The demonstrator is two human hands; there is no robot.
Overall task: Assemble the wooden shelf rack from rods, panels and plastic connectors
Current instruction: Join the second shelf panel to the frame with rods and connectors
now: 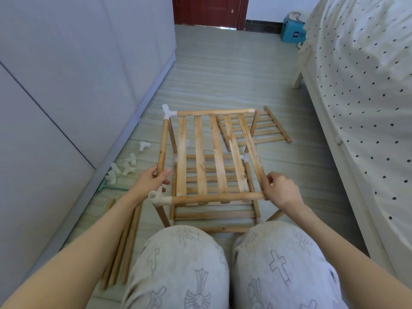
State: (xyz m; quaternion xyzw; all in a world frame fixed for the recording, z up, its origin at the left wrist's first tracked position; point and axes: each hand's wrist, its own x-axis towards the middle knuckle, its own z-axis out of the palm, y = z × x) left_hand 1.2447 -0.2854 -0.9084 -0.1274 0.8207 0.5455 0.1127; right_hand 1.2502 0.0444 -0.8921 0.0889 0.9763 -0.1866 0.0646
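Shelf rack, partly built, stands on the floor directly in front of the person's knees.

Left-hand fingers curl round the lower end of the left side rod, thumb on the near face, just above the near-left plastic connector. Right-hand fingertips pinch the near end of the outermost slat of the upper slatted panel, where that slat meets the near front rod. The left hand and right hand sit at opposite near corners of the upper tier. Both forearms extend forward over the knees.

Completed, as judged from the view: a lower tier with its slatted panel is in place; uprights rise from it; the upper tier has a left side rod, front rod, back rod and two left-hand corner connectors, the far one being the far-left connector. The upper panel lies on these rods.

Remaining, as judged: the right ends of the front and back rods show no connector, and no right side rod is fitted on the upper tier. A spare slatted panel lies on the floor beyond the rack; loose connectors lie by the wardrobe; spare rods lie beside the left knee. A further tier is probably still to be built.
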